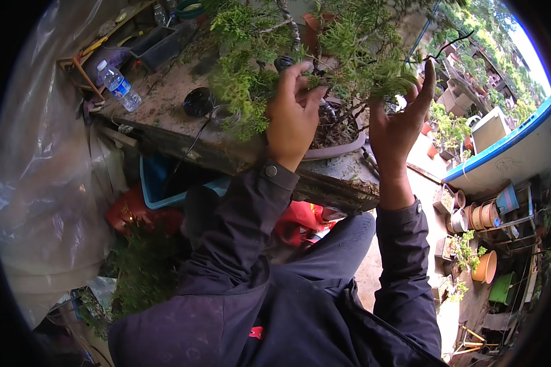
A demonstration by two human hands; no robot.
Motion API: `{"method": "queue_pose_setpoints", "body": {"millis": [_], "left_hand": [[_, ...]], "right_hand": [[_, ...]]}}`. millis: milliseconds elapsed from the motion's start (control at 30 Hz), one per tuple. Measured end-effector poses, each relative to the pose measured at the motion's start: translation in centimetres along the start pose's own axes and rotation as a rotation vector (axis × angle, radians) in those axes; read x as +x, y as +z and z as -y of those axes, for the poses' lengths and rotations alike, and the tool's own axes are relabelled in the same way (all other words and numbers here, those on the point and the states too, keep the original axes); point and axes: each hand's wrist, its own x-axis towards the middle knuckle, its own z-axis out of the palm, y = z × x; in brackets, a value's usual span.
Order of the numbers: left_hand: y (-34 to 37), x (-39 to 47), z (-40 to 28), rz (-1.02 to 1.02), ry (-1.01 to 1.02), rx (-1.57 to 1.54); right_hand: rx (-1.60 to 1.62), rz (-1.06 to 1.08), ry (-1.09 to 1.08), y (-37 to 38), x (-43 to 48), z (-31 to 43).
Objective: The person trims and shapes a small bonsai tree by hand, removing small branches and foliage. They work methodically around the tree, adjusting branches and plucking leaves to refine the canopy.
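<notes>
A juniper bonsai (358,41) with green scale foliage stands before me in a shallow, pale oval pot (335,152) on the worktable. My left hand (294,114) reaches into its branches, thumb and fingers bent around a small branch. On the right side of the tree, my right hand (399,121) has its index finger raised and its other fingers among the foliage, which partly hides what they touch. A dark wire (454,43) sticks out past the raised fingertip. Dark soil (333,135) shows in the pot between my hands.
On the dusty worktable (160,105) are a coil of black wire (197,102), a plastic water bottle (119,87) and a black tray (154,48). Below its edge sits a blue bin (149,183). Plastic sheeting (50,160) hangs left; stacked pots (482,215) stand right.
</notes>
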Motion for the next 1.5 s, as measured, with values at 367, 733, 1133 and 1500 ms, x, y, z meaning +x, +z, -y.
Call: {"method": "queue_pose_setpoints", "body": {"millis": [367, 733, 1133, 1500], "left_hand": [[0.0, -0.3, 0.7, -0.016, 0.005, -0.174], [0.1, -0.4, 1.1, 0.0, 0.001, -0.228], [0.5, -0.7, 0.9, -0.05, 0.006, -0.203], [0.7, -1.0, 1.4, -0.03, -0.084, -0.248]], "right_hand": [[-0.542, 0.003, -0.344, -1.4, 2.8, -1.3], [0.321, -0.139, 0.087, -2.9, 3.5, 2.8], [0.264, 0.164, -0.211, -4.8, -8.4, 5.5], [0.112, 0.679, -0.571, -3.4, -0.9, 9.4]]}}
